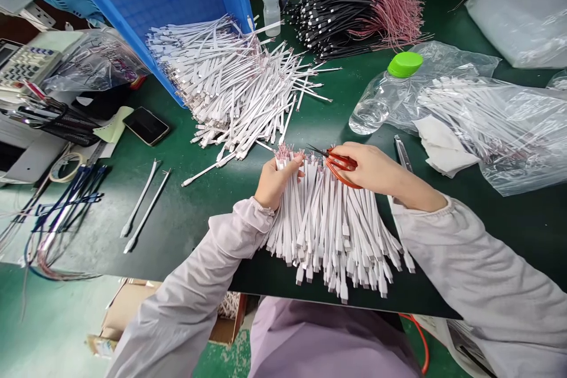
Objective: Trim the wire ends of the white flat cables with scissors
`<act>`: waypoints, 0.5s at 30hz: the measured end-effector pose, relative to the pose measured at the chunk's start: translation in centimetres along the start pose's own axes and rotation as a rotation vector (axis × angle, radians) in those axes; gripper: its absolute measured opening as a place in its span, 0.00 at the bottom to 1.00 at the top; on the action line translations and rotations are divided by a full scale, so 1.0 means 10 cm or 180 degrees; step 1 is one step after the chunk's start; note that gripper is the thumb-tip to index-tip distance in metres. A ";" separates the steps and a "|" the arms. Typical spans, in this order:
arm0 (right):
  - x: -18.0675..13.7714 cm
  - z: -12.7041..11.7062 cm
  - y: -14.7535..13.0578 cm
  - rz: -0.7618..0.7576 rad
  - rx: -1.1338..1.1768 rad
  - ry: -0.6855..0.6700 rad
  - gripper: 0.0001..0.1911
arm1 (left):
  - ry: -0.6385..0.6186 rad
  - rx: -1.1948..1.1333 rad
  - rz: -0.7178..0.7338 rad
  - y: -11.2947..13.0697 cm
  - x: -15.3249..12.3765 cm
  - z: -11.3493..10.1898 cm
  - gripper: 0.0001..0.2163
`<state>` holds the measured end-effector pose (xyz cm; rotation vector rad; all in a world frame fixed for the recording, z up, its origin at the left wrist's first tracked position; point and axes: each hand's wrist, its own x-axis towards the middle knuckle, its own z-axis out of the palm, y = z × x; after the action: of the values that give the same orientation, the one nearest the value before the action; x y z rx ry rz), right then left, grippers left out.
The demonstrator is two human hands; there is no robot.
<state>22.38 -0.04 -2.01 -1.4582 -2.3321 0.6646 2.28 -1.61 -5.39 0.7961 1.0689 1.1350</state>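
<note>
Near edge of the dark green table (186, 212): a fanned bundle of short white flat cables (330, 230). Left hand (275, 180) closed on their bare pink wire ends. Right hand (371, 168) gripping small red-handled snips (339, 162), blades at those ends. Risk: splayed cables slip the pinch, giving uneven cuts; fingertips sit close to the blades.

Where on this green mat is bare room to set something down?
Bare green mat lies between the black phone, two loose white cables and the left hand. Crowded: the white cable heap and the fanned white cables under the right hand.
</note>
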 end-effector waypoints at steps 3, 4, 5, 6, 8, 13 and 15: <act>0.01 -0.07 0.00 -0.0069 -0.0052 -0.0309 0.06 | -0.0005 0.0083 0.0181 0.01 -0.03 0.02 0.16; 0.01 -0.09 0.00 -0.0064 -0.0039 -0.0391 0.07 | -0.0001 0.0098 0.0239 0.02 -0.04 0.03 0.16; 0.00 -0.11 -0.01 -0.0061 -0.0019 -0.0443 0.08 | 0.0003 0.0106 0.0287 0.02 -0.05 0.03 0.16; 0.00 -0.13 -0.02 -0.0065 0.0005 -0.0474 0.09 | 0.0004 0.0112 0.0326 0.02 -0.05 0.04 0.16; -0.01 -0.16 -0.03 -0.0065 0.0040 -0.0491 0.12 | -0.0001 0.0124 0.0379 0.03 -0.06 0.04 0.16; -0.03 -0.19 -0.05 -0.0007 0.0108 -0.0485 0.15 | 0.0034 0.0103 0.0436 0.03 -0.07 0.05 0.16; -0.04 -0.19 -0.06 -0.0006 0.0137 -0.0486 0.16 | 0.0024 0.0111 0.0467 0.02 -0.07 0.05 0.15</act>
<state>23.05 -0.16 -0.08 -1.4323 -2.4153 0.8478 2.66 -2.25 -4.83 0.9101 1.0524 1.2465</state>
